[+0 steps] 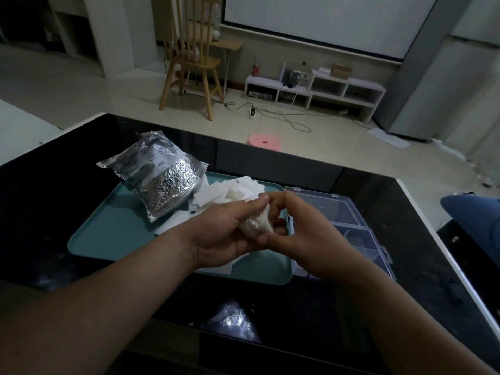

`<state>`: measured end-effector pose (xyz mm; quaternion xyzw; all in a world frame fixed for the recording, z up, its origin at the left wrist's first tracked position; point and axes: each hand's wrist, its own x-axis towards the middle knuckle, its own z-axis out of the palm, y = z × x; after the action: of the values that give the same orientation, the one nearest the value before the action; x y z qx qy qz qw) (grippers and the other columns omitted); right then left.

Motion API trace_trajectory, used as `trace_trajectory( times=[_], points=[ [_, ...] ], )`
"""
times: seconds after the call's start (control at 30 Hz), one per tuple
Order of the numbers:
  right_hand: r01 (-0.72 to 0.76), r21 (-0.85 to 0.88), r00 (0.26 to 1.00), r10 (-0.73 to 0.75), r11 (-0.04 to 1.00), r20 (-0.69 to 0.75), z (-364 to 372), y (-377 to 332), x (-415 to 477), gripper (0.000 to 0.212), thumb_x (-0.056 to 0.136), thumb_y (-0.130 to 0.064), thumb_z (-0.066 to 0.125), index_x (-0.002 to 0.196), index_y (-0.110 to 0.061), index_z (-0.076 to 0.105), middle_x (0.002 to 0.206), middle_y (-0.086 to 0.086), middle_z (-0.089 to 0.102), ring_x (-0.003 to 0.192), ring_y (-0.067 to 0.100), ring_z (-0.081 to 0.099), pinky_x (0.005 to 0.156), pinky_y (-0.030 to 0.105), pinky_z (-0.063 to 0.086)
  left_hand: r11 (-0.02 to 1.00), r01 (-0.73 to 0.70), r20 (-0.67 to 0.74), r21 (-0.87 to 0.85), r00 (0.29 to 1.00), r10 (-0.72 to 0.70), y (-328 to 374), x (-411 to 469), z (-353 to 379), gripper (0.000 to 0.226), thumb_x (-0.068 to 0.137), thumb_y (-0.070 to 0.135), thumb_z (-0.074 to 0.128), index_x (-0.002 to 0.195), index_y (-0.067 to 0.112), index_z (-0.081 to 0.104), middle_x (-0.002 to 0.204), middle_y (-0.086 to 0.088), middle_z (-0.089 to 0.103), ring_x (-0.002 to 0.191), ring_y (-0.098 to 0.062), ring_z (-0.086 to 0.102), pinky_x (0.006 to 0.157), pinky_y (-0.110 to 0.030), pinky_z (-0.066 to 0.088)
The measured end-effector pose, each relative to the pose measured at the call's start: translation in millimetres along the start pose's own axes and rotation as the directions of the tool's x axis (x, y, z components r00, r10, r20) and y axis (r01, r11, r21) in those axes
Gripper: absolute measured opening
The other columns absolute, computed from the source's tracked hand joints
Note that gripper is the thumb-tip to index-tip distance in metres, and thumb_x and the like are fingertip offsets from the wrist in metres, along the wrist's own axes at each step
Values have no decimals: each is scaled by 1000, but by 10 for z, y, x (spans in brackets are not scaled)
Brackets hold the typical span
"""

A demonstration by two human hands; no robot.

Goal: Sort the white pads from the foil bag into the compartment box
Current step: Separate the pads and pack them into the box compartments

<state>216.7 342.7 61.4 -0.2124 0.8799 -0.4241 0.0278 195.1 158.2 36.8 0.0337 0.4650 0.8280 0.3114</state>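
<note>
A crumpled silver foil bag (159,174) lies on the back left of a teal tray (108,234). Several loose white pads (216,193) are spread on the tray beside it. My left hand (224,234) and my right hand (300,228) meet above the tray's right edge, and both grip one bunch of white pads (257,221) between them. A clear plastic compartment box (341,212) stands open just right of the tray, partly hidden by my right hand.
The tray and box sit on a glossy black table (54,212) with a white edge at the right. Beyond the far edge are a pink stool (263,142), a wooden chair (192,58) and a low white shelf (316,87).
</note>
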Motion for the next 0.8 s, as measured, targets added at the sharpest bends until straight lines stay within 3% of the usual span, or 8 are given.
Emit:
trace_trajectory(
  times=[0.13,0.27,0.33,0.43,0.53,0.6,0.7,0.8],
  points=[
    [-44,89,998,40,995,45,43,-16,-47,41,84,-18,86,100,-11,49,113,-4,65,91,10,73,77,33,63,999,47,53,-7,998,-47,-38,4,70,43,104,49,46,116,16,70,106,-11,69,95,-22,69,78,-35,59],
    [7,-10,1000,-7,1000,-30,49,10,-62,44,81,-21,88,98,-16,47,112,2,59,84,1,61,69,20,53,997,74,96,-38,993,-71,-83,83,127,48,102,59,47,129,20,53,110,-16,56,91,-21,58,76,-33,55],
    [-4,-85,999,1,996,-44,45,65,-77,48,77,-30,89,99,-21,47,110,-2,60,91,9,62,74,28,57,994,91,120,-65,989,-82,-127,111,170,52,100,63,47,131,21,52,120,-20,50,98,-23,48,85,-36,48],
    [-43,-102,999,40,994,-30,4,173,-111,45,75,-40,85,99,-26,48,109,-8,60,95,16,65,77,42,60,984,119,117,-132,988,-104,-210,161,222,54,102,61,39,120,17,65,115,-14,61,95,-20,51,83,-33,47],
    [-17,-147,999,11,989,-39,-66,247,-153,41,81,-43,84,106,-30,54,130,-27,52,119,-6,51,93,20,48,982,111,60,-152,993,-103,-221,209,281,53,103,60,38,123,20,65,104,-8,62,87,-18,58,73,-31,51],
    [-49,-149,993,32,988,-114,-111,279,-189,32,86,-51,76,106,-36,56,132,-30,49,125,-11,44,98,17,39,984,79,-22,-159,996,-83,-210,258,326,51,103,62,36,123,22,61,88,-2,66,75,-15,63,68,-33,57],
    [-162,-85,957,135,983,-257,-138,316,-224,18,93,-53,64,101,-37,61,106,-16,64,98,-1,61,85,30,54,980,50,-50,-191,997,-60,-212,299,396,53,107,58,29,125,15,54,98,-6,74,82,-21,72,87,-46,58],
    [-212,-33,934,193,977,-300,-114,302,-222,14,96,-46,66,97,-33,62,90,-9,68,82,3,66,73,27,56,987,41,8,-157,999,-40,-259,386,447,28,105,34,33,120,15,47,119,-14,63,104,-25,62,90,-45,58]
  ],
)
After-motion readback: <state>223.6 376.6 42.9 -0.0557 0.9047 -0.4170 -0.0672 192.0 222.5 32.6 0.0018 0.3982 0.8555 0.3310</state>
